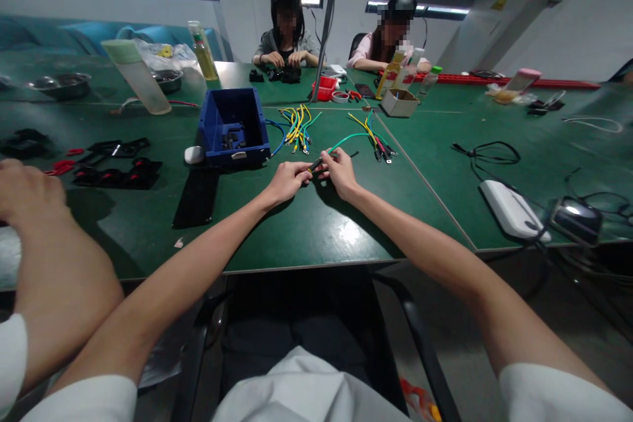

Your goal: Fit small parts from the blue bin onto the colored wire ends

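My left hand and my right hand meet above the table, both closed. Between their fingertips is a short black sleeve, pinched by my left hand. My right hand grips a green wire, which arcs away to the right over a small bundle of wires with metal lugs. Behind my hands lies a larger bunch of yellow, green and blue wires. A blue bin to the left holds small black pieces. How the wire meets the sleeve is hidden by my fingers.
A black phone lies before the bin, beside a white earbud case. A neighbour's arm reaches in at left, near black parts. A white power bank with cables sits right. Two people work across the table.
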A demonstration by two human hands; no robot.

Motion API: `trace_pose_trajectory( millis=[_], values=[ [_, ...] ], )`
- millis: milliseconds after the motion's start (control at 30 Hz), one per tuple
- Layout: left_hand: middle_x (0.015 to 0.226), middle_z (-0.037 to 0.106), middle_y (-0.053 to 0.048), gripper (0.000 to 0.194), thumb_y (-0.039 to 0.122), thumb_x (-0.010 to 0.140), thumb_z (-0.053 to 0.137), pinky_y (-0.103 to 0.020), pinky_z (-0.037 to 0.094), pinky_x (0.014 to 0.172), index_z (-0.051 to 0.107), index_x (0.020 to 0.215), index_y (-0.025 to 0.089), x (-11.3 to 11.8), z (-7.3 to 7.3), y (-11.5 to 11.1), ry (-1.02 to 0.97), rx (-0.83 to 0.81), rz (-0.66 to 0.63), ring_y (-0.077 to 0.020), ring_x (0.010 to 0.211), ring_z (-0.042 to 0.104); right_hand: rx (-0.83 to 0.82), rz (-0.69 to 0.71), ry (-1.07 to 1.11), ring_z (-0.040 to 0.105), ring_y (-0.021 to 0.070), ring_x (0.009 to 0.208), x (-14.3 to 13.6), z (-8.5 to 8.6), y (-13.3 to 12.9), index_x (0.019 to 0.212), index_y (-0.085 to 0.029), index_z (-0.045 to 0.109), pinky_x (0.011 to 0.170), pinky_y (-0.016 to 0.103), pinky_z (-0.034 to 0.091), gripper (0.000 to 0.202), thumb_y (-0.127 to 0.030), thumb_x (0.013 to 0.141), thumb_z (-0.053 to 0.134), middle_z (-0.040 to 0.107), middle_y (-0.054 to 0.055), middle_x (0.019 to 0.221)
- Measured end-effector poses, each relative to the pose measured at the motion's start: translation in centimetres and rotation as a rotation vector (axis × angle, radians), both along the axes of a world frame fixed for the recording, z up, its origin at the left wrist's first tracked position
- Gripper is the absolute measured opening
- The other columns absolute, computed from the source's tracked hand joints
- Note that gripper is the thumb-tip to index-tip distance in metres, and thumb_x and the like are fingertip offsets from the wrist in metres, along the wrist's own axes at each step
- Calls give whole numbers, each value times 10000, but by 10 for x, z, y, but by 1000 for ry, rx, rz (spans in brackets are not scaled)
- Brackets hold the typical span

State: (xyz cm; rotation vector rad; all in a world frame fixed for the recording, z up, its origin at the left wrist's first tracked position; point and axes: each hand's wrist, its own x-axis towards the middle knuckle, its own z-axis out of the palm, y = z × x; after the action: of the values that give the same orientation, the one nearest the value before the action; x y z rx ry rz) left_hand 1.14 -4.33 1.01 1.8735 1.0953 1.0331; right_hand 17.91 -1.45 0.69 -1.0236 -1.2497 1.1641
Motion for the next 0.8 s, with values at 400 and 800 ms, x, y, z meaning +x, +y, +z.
trace_pose_trajectory(
  millis=[400,800],
  values=[
    [790,703,-48,274,259,825,571,-255,496,631,732,1008,134,3,-3,6,-67,-44,49,-131,643,619,70,0,-75,711,171,715,8,5,-4,967,-216,506,550,260,538,326,-479,822,635,681,24,890],
    [752,692,-37,179,222,818,547,-247,473,589,682,909,147,-2,-1,5,13,-8,127,-135,613,609,141,49,-139,711,164,685,5,4,-7,973,-226,471,557,253,522,350,-519,842,613,664,-15,807]
  ],
)
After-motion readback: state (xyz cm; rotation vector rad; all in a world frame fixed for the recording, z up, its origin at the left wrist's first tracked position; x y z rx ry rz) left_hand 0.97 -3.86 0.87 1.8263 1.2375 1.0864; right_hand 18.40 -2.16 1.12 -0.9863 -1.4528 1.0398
